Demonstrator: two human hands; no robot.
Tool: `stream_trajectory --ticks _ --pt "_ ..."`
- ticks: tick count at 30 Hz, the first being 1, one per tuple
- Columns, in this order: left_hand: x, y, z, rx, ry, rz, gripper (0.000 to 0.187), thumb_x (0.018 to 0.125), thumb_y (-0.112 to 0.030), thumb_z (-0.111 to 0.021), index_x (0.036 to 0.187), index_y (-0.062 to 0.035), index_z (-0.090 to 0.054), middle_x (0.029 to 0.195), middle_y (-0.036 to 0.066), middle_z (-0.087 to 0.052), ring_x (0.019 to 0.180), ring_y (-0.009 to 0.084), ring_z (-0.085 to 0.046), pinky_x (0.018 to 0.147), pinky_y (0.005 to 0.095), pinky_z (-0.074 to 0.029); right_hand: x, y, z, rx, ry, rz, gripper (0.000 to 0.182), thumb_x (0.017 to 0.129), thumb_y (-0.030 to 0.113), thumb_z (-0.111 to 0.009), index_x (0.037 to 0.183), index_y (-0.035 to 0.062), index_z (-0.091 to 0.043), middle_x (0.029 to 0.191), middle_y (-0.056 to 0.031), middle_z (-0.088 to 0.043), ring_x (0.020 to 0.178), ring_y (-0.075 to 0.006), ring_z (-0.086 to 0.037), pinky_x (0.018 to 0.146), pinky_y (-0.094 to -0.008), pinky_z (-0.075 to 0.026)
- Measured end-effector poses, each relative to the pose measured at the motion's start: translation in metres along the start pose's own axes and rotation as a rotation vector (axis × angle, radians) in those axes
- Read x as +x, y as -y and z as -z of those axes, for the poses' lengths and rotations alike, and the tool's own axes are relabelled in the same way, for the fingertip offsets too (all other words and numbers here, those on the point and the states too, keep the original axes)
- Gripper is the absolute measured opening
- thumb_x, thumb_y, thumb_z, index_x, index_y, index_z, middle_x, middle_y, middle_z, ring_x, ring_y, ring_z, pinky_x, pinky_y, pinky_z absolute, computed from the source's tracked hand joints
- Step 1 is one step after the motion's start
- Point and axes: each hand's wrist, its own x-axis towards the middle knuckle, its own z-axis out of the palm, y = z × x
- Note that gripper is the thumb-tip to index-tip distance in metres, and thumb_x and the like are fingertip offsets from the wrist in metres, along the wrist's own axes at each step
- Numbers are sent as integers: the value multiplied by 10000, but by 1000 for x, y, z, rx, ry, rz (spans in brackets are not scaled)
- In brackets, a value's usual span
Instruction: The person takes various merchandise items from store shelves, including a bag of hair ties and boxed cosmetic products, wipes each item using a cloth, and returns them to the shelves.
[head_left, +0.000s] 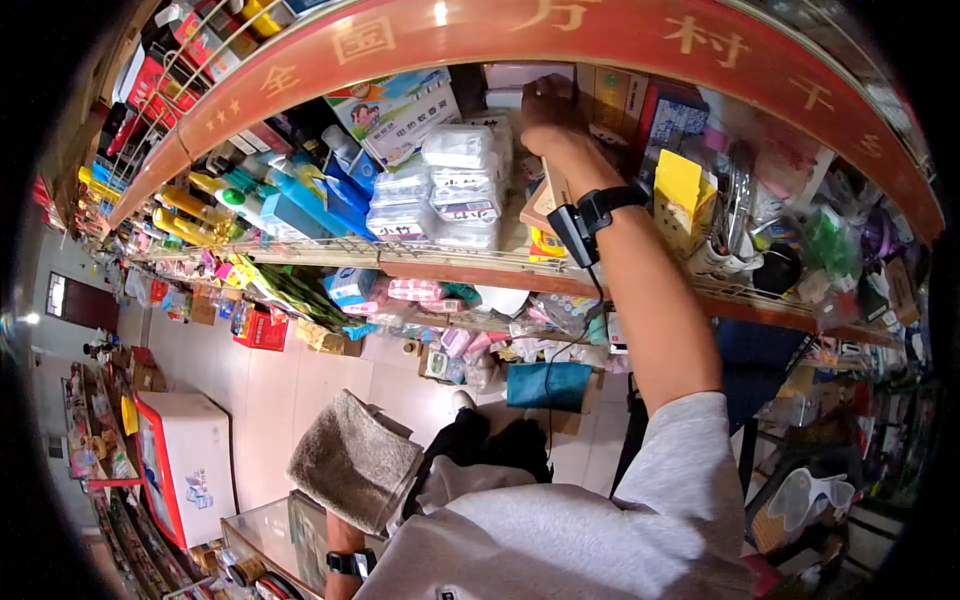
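My right hand [552, 112] reaches deep into the upper shelf, at a pale box [528, 76] near the back; its fingers are dark and partly hidden, so their grip cannot be made out. Left of that wrist stand stacks of clear wrapped packs [458, 180]. A tan box [541, 205] lies just below the wrist. Low in the view, a folded grey-brown towel [355, 460] hangs over my left hand, whose fingers are covered by it; only the forearm and a wristband [350, 563] show beneath.
The shelf's front edge [480, 272] runs below my right arm. Blue and yellow bottles [300, 195] stand left; a yellow open carton [682, 192] stands right. Lower are packed goods, a teal cloth [548, 386], a white freezer [195, 460] and a glass case [270, 540].
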Motion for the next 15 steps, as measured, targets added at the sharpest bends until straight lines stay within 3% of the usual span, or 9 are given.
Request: stream_trajectory --ticks 1,3,7,10,14,15 --pt "0 2 1 -5 -5 10 473 971 -214 -545 1372 11 -434 1342 145 -540 1195 257 -516 1042 330 -385 16 -7 -22 23 -128 -8 475 825 112 -596 1289 51 -519 1395 -121 -483 1310 -318 -425 1054 -425 -406" --pt "1 10 1 -27 -12 22 476 973 -217 -542 1377 9 -430 1347 147 -537 1198 256 -514 1045 327 -382 -10 4 35 -106 -22 64 387 789 118 -666 1171 71 -630 1287 -151 -568 1256 -311 -479 1010 -407 -442" --pt "2 23 3 -46 -13 23 482 975 -221 -537 1385 7 -422 1355 150 -531 1204 254 -511 1050 321 -377 -8 0 37 -193 -57 63 342 794 96 -658 1134 62 -661 1197 -180 -622 1227 -317 -519 981 -408 -466" --pt "-2 -45 5 50 44 64 555 984 -356 -500 1411 -15 -396 1379 150 -509 1237 280 -496 1065 376 -391 -10 -2 46 -199 -61 30 351 794 78 -654 1143 46 -658 1160 -186 -645 1165 -343 -572 947 -419 -488" --pt "18 -37 8 -12 59 9 566 983 -373 -494 1412 -19 -394 1379 149 -508 1240 284 -495 1067 385 -392 -7 -2 51 -21 -851 175 361 800 91 -646 1157 40 -641 1186 -211 -627 1077 -400 -608 887 -470 -496" --pt "24 -37 8 -50 64 -9 568 982 -377 -492 1413 -19 -394 1379 149 -507 1240 285 -494 1067 388 -392 -21 6 78 24 -675 118 340 833 86 -627 1168 30 -634 1201 -231 -614 1095 -394 -602 903 -476 -491"
